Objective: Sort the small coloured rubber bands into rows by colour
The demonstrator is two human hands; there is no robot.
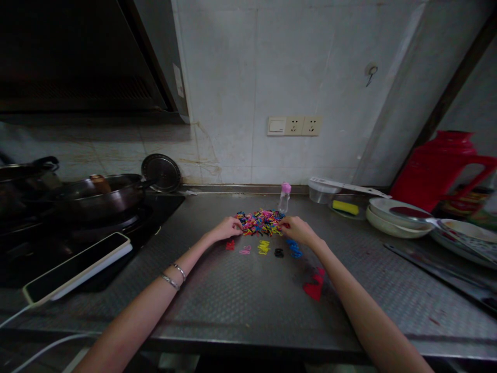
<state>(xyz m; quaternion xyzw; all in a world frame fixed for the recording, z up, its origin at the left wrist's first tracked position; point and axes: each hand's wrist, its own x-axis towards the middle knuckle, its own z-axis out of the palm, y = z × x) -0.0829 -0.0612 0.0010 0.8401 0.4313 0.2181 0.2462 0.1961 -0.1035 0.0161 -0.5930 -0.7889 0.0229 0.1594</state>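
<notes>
A heap of small, many-coloured bands (261, 223) that look like hair ties lies on the metal counter. My left hand (230, 228) touches its left edge, fingertips pressed together. At the right edge my right hand (295, 228) is pinched too; whatever either hand grips is too small to make out. In front of the heap, sorted by colour, sit small groups: red bands (230, 245), pink bands (245, 250), yellow bands (263, 247), black bands (278, 253) and blue bands (295, 249), the last just below my right hand.
Behind the heap stands a clear bottle with a pink cap (285, 197). A torn red piece (315, 286) lies near my right forearm. Left are a phone (77, 267), a pan (99, 194) and the stove; right, a yellow sponge (345, 208), bowls (396, 223) and a red thermos (435, 171).
</notes>
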